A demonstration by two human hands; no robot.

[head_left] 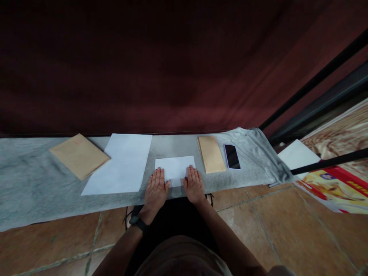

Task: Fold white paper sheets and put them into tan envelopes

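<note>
A small white sheet of paper point(175, 165), perhaps folded, lies in front of me on the grey cloth. Flat on its left part rests my left hand point(156, 188), fingers stretched out and pointing away from me. My right hand point(193, 185) lies flat on the right part in the same way. Neither hand grips anything. To the left are larger white sheets of paper point(123, 165). A brown envelope point(79, 156) overlaps their left edge. Just right of the small sheet sits a stack of brown envelopes point(212, 154).
A phone point(232, 156) with a dark screen lies right of the envelope stack. The narrow grey cloth-covered surface point(31, 184) runs along a dark red curtain point(172, 76). Dark bars, a white board point(297, 153) and a colourful printed box point(336, 188) stand at the right. Tiled floor shows below.
</note>
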